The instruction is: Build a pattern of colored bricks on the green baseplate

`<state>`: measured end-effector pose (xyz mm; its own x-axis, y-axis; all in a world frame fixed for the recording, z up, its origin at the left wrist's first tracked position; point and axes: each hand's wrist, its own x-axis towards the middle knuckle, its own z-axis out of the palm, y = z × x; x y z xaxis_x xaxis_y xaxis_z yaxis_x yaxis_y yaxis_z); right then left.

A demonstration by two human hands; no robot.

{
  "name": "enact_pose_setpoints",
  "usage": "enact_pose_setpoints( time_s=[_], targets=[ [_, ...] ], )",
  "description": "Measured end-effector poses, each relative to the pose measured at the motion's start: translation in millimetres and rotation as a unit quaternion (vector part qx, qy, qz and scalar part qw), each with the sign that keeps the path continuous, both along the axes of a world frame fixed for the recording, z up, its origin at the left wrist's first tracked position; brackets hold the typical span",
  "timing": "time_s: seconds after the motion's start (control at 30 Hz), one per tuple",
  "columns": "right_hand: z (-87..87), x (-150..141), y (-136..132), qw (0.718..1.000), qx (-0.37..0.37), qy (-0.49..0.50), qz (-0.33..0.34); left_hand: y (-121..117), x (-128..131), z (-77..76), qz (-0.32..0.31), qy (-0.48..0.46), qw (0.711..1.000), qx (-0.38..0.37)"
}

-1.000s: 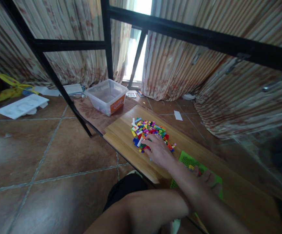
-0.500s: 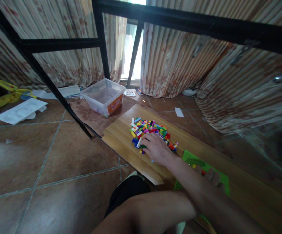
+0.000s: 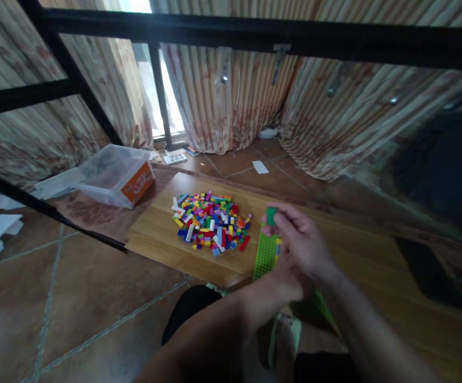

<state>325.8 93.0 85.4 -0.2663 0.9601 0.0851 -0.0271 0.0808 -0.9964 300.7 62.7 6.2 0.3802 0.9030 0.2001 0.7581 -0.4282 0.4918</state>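
Observation:
In the head view, my right hand (image 3: 302, 236) is raised above the baseplate. It pinches a small green brick (image 3: 271, 215) between thumb and fingers. My left hand (image 3: 288, 274) is low over the green studded baseplate (image 3: 265, 255), behind and beneath the right wrist, so its fingers are mostly hidden. Yellow and bluish bricks (image 3: 278, 249) sit on the baseplate beside the hands. Left of the plate, a pile of mixed colored bricks (image 3: 210, 221) is spread over the wooden tabletop (image 3: 151, 226).
A clear plastic bin (image 3: 111, 175) with an orange label stands past the table's left end. Black metal bars (image 3: 231, 32) cross in front of striped curtains (image 3: 238, 101). A dark flat object (image 3: 430, 271) lies on the right. White paper (image 3: 260, 167) is on the tiled floor.
My right hand has left the brick pile and moved right to the baseplate, now with a green brick in its fingers. The view has swung right.

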Motion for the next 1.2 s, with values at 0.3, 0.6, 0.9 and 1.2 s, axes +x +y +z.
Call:
enact_pose_setpoints(
  time_s=[0.3, 0.6, 0.9, 1.2],
  targets=[
    [-42.7, 137.8, -6.4, 0.965, -0.148, 0.053, -0.21, 14.5, -28.2, 28.4, -0.053, 0.112, 0.989, -0.075],
    [-56.5, 153.8, -5.2, 0.973, -0.158, -0.123, -0.115, 28.1, -38.8, 35.7, -0.063, 0.076, 0.986, -0.137],
    [-62.8, 152.2, -8.1, 0.973, -0.138, -0.155, -0.095, 46.6, -49.9, 31.9, -0.073, 0.065, 0.984, -0.146],
    [-64.4, 131.9, -15.1, 0.973, -0.051, -0.22, -0.039, 42.1, -47.7, 40.9, -0.071, 0.085, 0.984, -0.142]
  ],
)
